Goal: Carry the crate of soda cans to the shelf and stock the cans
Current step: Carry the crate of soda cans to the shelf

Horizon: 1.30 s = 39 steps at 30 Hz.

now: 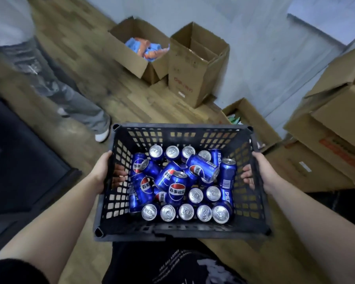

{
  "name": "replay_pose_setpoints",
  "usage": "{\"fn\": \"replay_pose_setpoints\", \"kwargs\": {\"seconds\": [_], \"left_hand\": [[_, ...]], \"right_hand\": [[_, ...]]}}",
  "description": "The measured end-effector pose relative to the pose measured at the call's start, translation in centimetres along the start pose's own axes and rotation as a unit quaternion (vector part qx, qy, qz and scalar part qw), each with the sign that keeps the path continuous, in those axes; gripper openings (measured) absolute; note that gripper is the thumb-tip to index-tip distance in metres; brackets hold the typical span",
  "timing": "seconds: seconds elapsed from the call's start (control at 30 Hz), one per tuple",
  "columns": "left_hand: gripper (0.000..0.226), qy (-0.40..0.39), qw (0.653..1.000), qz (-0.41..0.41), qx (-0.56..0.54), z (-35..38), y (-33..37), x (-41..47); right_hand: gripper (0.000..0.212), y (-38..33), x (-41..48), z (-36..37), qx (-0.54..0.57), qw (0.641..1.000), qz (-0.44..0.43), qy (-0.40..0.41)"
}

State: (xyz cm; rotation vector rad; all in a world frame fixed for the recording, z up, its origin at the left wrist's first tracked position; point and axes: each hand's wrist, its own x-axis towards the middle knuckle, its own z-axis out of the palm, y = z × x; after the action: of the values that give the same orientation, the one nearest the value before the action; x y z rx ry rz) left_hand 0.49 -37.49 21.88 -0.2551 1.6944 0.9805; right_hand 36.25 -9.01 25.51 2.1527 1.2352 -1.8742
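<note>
Black printed clothing [172, 263] fills the bottom edge, with both bare forearms reaching forward from it. At far left another person's legs in grey jeans [55, 85] stand on the wooden floor [131, 99], one white shoe [101, 136] near the crate's far left corner. The left hand [103, 171] grips the left wall of the black plastic crate [172, 128], its fingers curled through the handle slot and showing inside. The crate hangs in front of the torso, off the floor. Blue Pepsi cans [177, 188] lie in it: upright rows along the near and far walls, others tumbled on their sides in the middle. Beyond it sit an open cardboard box of blue and orange packets [131, 56] and a taller carton [195, 78]. The right hand [258, 173] grips the right wall the same way. Stacked cartons [326, 140] stand at far right.
</note>
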Motion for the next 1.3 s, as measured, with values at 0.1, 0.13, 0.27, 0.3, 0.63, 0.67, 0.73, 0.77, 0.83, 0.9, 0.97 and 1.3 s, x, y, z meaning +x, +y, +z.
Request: {"fn": "replay_pose_setpoints", "kwargs": {"seconds": [0.1, 0.13, 0.27, 0.3, 0.63, 0.67, 0.73, 0.77, 0.83, 0.9, 0.97, 1.3], "left_hand": [[0.073, 0.034, 0.998, -0.009, -0.049, -3.1, -3.8, -2.0], [0.073, 0.045, 0.997, -0.011, -0.065, -4.3, -5.2, -2.6], [0.076, 0.093, 0.987, -0.016, -0.127, -9.2, -10.7, -5.0], [0.076, 0.106, 0.983, -0.018, -0.146, -10.4, -12.3, -5.7], [0.074, 0.212, 0.929, -0.025, -0.304, -21.4, -27.5, -14.0], [0.074, 0.219, 0.922, -0.027, -0.319, -22.4, -29.1, -14.9], [0.076, 0.235, 0.905, -0.029, -0.353, -24.4, -32.2, -16.7], [0.078, 0.242, 0.898, -0.031, -0.367, -25.4, -33.8, -17.6], [0.082, 0.251, 0.882, -0.042, -0.396, -27.3, -37.0, -19.3], [0.083, 0.265, 0.866, -0.041, -0.422, -29.1, -40.1, -20.9], [0.081, 0.285, 0.85, -0.043, -0.442, -30.8, -42.9, -22.5], [0.087, 0.357, 0.746, -0.064, -0.559, -37.2, -55.3, -29.1]], "right_hand": [[0.067, -0.7, -0.7, 3.0, -0.052, 0.998, -0.005, -0.035], [0.067, -0.9, -0.9, 4.3, -0.065, 0.997, -0.01, -0.047], [0.068, -1.2, -2.2, 9.9, -0.135, 0.986, -0.04, -0.085], [0.068, -1.2, -2.7, 11.4, -0.154, 0.983, -0.048, -0.092], [0.067, 1.0, -9.5, 29.2, -0.317, 0.922, -0.124, -0.187], [0.067, 1.5, -10.5, 31.1, -0.332, 0.914, -0.132, -0.195], [0.068, 2.8, -12.6, 35.0, -0.362, 0.896, -0.145, -0.212], [0.068, 3.6, -13.6, 36.9, -0.373, 0.888, -0.151, -0.221], [0.068, 5.3, -15.7, 40.5, -0.395, 0.872, -0.161, -0.24], [0.067, 7.2, -17.6, 44.2, -0.415, 0.855, -0.168, -0.261], [0.066, 9.2, -19.7, 47.8, -0.442, 0.836, -0.173, -0.275], [0.069, 18.7, -29.4, 65.3, -0.56, 0.723, -0.192, -0.356]]}}
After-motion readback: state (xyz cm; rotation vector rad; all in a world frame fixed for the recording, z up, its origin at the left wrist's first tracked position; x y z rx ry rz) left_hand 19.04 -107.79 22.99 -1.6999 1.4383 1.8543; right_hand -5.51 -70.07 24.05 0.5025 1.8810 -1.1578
